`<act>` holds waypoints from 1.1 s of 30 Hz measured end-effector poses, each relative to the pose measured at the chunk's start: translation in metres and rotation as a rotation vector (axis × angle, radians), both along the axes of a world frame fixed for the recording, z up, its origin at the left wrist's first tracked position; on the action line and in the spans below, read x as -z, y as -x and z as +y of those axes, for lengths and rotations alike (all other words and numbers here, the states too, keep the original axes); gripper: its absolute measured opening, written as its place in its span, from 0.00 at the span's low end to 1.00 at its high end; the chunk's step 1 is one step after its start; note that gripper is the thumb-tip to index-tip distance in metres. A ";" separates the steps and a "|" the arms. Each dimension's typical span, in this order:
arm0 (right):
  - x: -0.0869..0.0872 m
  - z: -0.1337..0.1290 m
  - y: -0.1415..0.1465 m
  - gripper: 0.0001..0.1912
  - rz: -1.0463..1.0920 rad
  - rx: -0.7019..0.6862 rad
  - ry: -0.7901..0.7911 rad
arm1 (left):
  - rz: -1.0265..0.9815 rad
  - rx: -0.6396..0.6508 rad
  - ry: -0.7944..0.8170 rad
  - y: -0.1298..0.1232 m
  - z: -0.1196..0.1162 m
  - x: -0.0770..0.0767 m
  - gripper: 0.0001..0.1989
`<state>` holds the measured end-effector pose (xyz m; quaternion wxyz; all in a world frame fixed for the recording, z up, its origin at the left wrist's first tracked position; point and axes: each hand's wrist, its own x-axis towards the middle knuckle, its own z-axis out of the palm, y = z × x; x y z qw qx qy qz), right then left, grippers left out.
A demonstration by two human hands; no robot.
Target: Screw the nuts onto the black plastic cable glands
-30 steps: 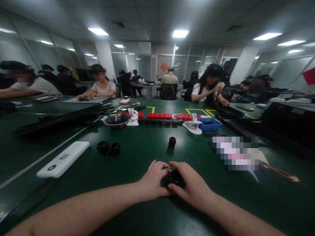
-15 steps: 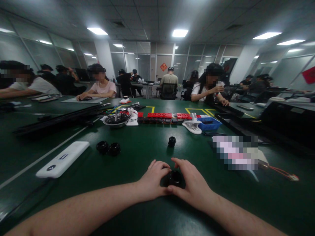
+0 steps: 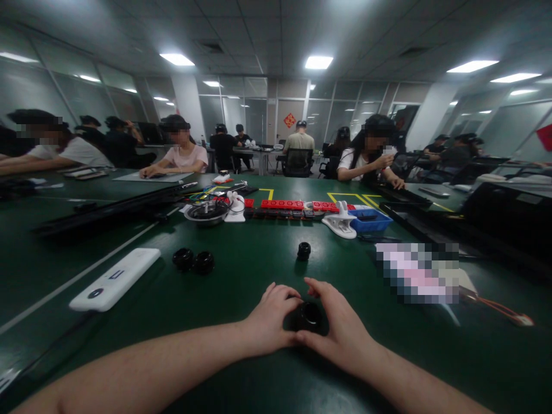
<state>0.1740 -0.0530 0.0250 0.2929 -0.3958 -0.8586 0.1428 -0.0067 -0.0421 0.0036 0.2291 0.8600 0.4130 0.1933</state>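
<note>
On the bench (image 3: 241,270), the left hand (image 3: 275,319) is cupping (whether it is pinching, I cannot tell) and the grip of the right hand (image 3: 342,322) is standing spread, with the black fitting (image 3: 307,320) sitting between them; steadying it lightly from both sides is looking best. Open room is lying just ahead, with the lone fitting (image 3: 304,250) bounding it.

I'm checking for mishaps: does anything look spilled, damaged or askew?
Nothing plainly spilled or damaged stands out; the glossy black ring-shaped part between the bare left hand and right hand shows no visible break. Slightly untidy: thin coloured wires lie jumbled behind the round silver metal bowl.
</note>
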 end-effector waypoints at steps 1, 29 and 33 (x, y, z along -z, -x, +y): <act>0.001 0.000 0.000 0.36 0.003 -0.001 -0.012 | 0.002 -0.001 0.001 0.000 0.000 0.000 0.24; -0.005 -0.001 -0.003 0.31 -0.038 -0.161 -0.101 | 0.002 -0.009 -0.026 -0.001 0.000 0.002 0.25; -0.002 0.001 -0.001 0.30 -0.018 -0.030 -0.078 | -0.002 -0.004 -0.022 -0.001 0.000 0.002 0.21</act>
